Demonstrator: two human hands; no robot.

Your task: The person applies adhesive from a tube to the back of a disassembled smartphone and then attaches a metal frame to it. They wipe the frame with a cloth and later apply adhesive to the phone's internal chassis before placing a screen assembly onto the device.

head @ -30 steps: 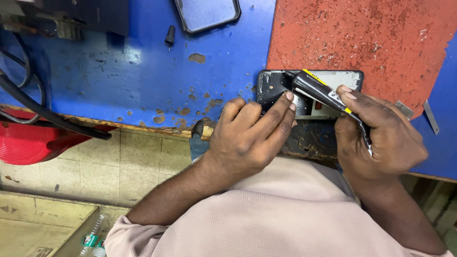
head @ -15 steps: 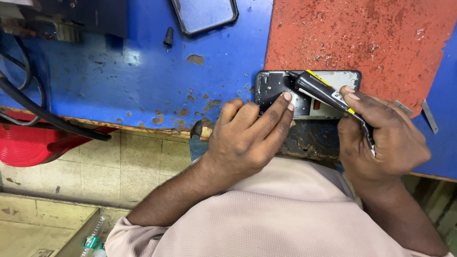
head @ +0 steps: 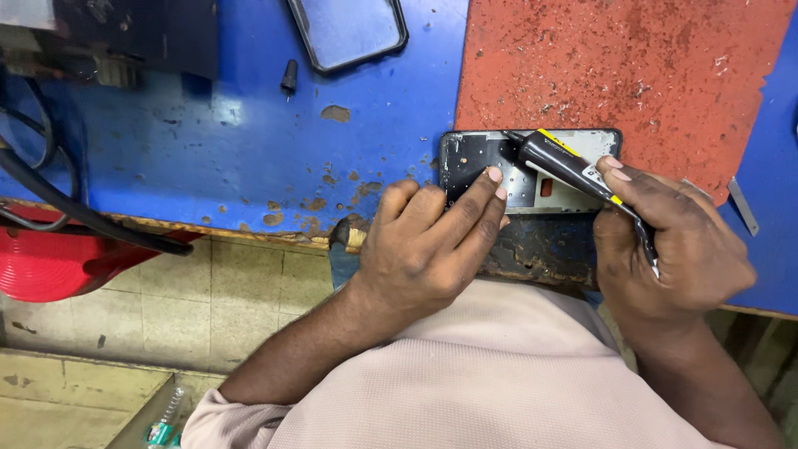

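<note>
Now, by parts:
Phone (head: 532,170): lying opened, back up, at the bench's (head: 249,158) near edge, half over the red mat (head: 632,75).
Left hand (head: 432,245): pressing fingertips on the phone, fingers together, gripping nothing.
Right hand (head: 673,249): pinching a black-and-yellow screwdriver (head: 573,166), tip resting inside the phone.
Case (head: 349,29): lying well apart, up top.

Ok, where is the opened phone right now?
In the head view, the opened phone lies right of centre at the lower-left edge of the red mat, under the left hand fingertips and the screwdriver.

Chipped blue workbench (head: 208,150) above tiled floor (head: 208,308)
</note>
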